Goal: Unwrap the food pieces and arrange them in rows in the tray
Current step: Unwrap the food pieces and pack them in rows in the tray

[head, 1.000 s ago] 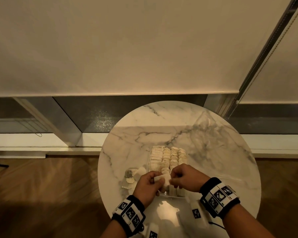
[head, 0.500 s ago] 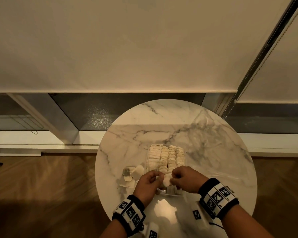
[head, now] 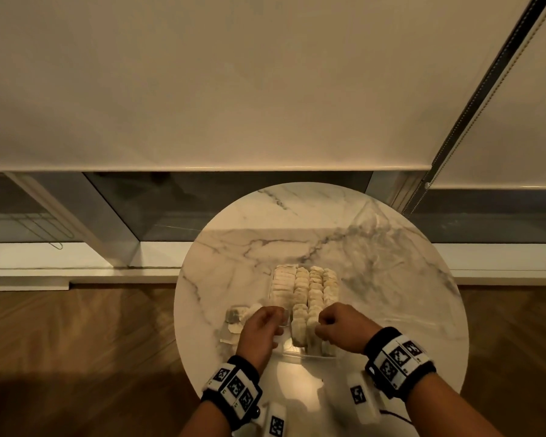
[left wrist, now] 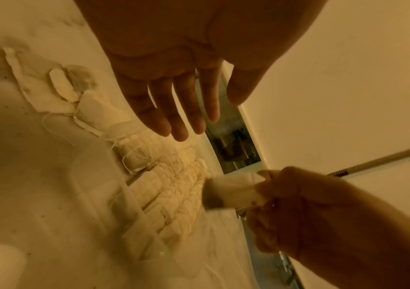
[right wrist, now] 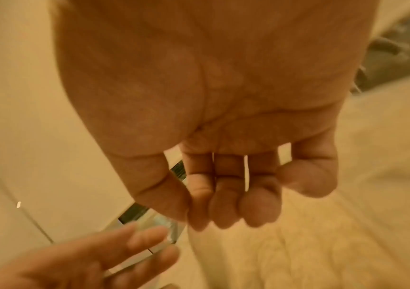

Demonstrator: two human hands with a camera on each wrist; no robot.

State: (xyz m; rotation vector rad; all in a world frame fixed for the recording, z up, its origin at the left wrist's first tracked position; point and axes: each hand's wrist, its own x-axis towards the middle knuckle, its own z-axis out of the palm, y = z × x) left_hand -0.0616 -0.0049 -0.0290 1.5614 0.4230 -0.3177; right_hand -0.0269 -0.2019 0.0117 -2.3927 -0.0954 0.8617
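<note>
I see both hands over the near end of the tray (head: 309,356) on the marble table (head: 391,279). My right hand (left wrist: 305,211) pinches one pale piece (left wrist: 233,192) between thumb and fingertips; in the left wrist view the piece juts out from those fingertips, above the filled rows (head: 306,288), not touching them. In the right wrist view the other right fingers (right wrist: 233,199) curl inward. My left hand (left wrist: 174,78) holds nothing: its fingers (left wrist: 181,113) are straight and slightly spread, hovering just above the rows' left edge. From the head view it looks loosely bent at the tray's left side. The rows of pale pieces run away from my fingertips, packed edge to edge. Discarded wrappers (left wrist: 58,91) with strings lie on the table just left of my left fingers, outside the tray.
</note>
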